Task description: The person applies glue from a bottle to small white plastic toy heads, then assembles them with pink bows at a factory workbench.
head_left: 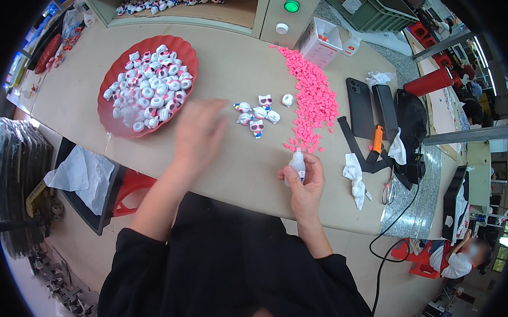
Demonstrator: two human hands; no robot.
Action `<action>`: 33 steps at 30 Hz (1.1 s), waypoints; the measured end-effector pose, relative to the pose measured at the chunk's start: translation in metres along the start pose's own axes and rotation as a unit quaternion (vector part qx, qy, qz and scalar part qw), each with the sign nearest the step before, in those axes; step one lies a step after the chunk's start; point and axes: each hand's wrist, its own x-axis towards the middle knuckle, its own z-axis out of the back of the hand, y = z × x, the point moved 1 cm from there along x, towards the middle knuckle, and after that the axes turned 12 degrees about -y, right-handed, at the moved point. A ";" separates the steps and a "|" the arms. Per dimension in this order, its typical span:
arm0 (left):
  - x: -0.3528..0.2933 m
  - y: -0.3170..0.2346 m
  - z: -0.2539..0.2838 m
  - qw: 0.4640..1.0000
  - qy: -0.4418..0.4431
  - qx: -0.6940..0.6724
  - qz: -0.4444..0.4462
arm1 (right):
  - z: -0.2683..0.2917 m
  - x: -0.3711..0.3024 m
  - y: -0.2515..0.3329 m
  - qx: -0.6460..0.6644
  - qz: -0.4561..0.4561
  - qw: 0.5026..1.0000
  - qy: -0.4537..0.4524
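Observation:
My right hand (pixel 307 185) is closed around a small white squeeze bottle (pixel 297 156) with a narrow nozzle pointing up, near the table's front edge. Motion smears my left hand (pixel 199 132), so its fingers and anything in them cannot be made out; it is between a red scalloped bowl (pixel 107 120) and a small group of figurines. That bowl holds many little white cat-like heads (pixel 149 90). Several small white figurines (pixel 256 129) with pink glasses and blue bodies lie mid-table, beside one loose white head (pixel 287 100). A long pile of tiny pink pieces (pixel 314 93) lies right of them.
A white box (pixel 320 42) stands behind the pink pile. To the right lie a black phone (pixel 359 106), a dark case (pixel 384 110), an orange-handled tool (pixel 377 137), crumpled tissue (pixel 354 177) and scissors (pixel 388 191). A cabinet with a green button (pixel 291 6) rises at the back.

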 end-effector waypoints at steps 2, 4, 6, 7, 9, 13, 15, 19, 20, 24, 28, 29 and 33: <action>-0.010 -0.009 -0.028 0.998 0.053 -0.038 0.017 | -0.001 0.000 0.003 0.057 -0.080 0.995 -0.032; -0.013 -0.006 -0.046 0.996 0.070 -0.060 0.016 | 0.004 0.001 0.001 0.073 -0.094 0.993 -0.025; -0.013 -0.002 -0.049 0.996 0.070 -0.055 0.030 | 0.005 0.001 0.001 0.089 -0.107 0.990 -0.018; -0.013 -0.001 -0.049 0.995 0.071 -0.050 0.044 | 0.003 0.001 0.004 0.104 -0.111 0.988 -0.018; -0.013 -0.002 -0.041 0.987 0.057 -0.108 0.104 | 0.004 0.002 0.004 0.120 -0.115 0.986 -0.019; -0.025 -0.007 -0.024 0.802 0.138 -0.437 0.384 | 0.019 0.006 0.002 0.157 -0.045 0.983 -0.085; -0.036 -0.020 -0.024 0.764 0.162 -0.481 0.397 | 0.025 0.011 0.006 0.190 -0.005 0.979 -0.067; -0.051 -0.041 -0.033 0.745 0.234 -0.478 0.402 | 0.026 0.017 0.019 0.242 0.020 0.970 -0.021; -0.054 -0.043 -0.036 0.753 0.239 -0.471 0.392 | 0.023 0.018 0.020 0.204 0.038 0.978 -0.025; -0.066 -0.044 -0.048 0.773 0.216 -0.471 0.365 | 0.026 0.013 0.006 0.078 0.102 0.991 -0.031; -0.069 -0.042 -0.048 0.801 0.243 -0.414 0.357 | 0.026 0.010 0.000 0.014 0.187 0.982 -0.027; -0.069 -0.041 -0.049 0.835 0.209 -0.412 0.300 | 0.026 0.009 -0.001 0.013 0.186 0.982 -0.028; -0.067 -0.044 -0.045 0.869 0.177 -0.379 0.263 | 0.028 0.005 -0.003 -0.044 0.212 0.976 -0.021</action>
